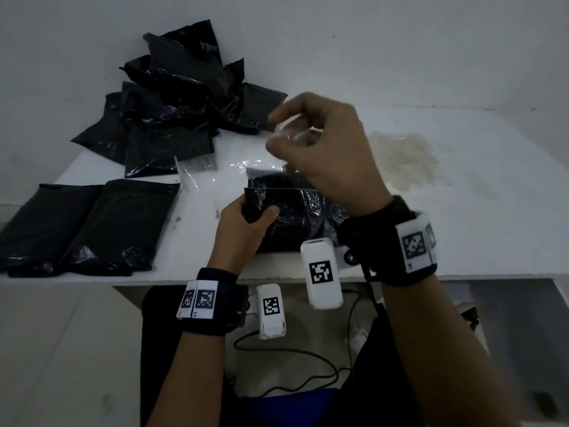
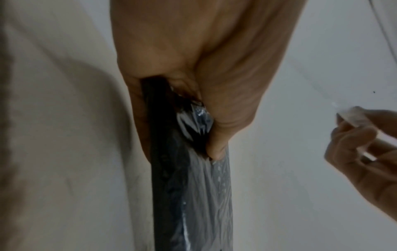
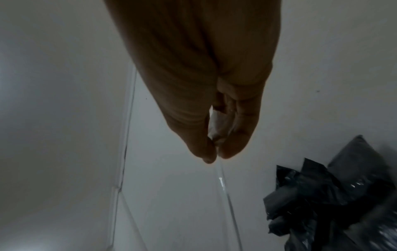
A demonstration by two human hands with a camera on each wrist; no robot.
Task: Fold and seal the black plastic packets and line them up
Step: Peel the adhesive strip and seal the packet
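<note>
White table [image 1: 462, 211] carrying everything. At 11 o'clock, a loose heap of unsealed packets [image 1: 181, 100] — too tangled to count. At 9 o'clock, two finished packets [image 1: 77, 226] laid side by side, starting the line. At centre, one folded packet [image 1: 295, 217], gripped at its edge by left hand [image 1: 243, 229] to keep the fold shut. Above it, right hand [image 1: 326, 149] pinching a clear peeled strip [image 1: 292, 134] — likely baring adhesive for sealing.
</note>
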